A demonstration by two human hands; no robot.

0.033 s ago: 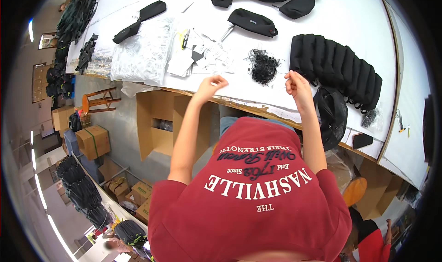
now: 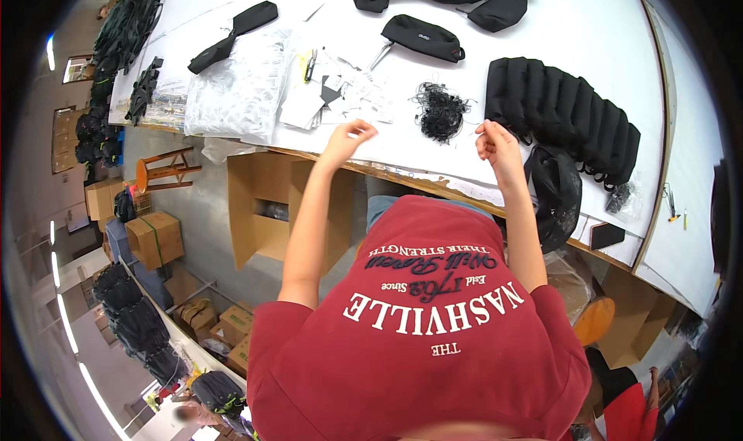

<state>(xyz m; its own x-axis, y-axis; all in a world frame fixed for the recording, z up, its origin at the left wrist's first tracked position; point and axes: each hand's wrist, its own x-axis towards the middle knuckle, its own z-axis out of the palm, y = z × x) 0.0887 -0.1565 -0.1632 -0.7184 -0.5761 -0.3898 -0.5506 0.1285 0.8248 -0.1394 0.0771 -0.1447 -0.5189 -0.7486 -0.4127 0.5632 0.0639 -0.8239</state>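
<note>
White worktable holds black pouches; cardboard boxes line the floor.

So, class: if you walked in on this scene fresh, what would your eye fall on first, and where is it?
First, the two raised hands, left hand and right hand, fingers pinched, over the near edge of the white table. Between them lies a tangle of black cords. To the right stands a neat row of black pouches, and a red shirt fills the foreground.
</note>
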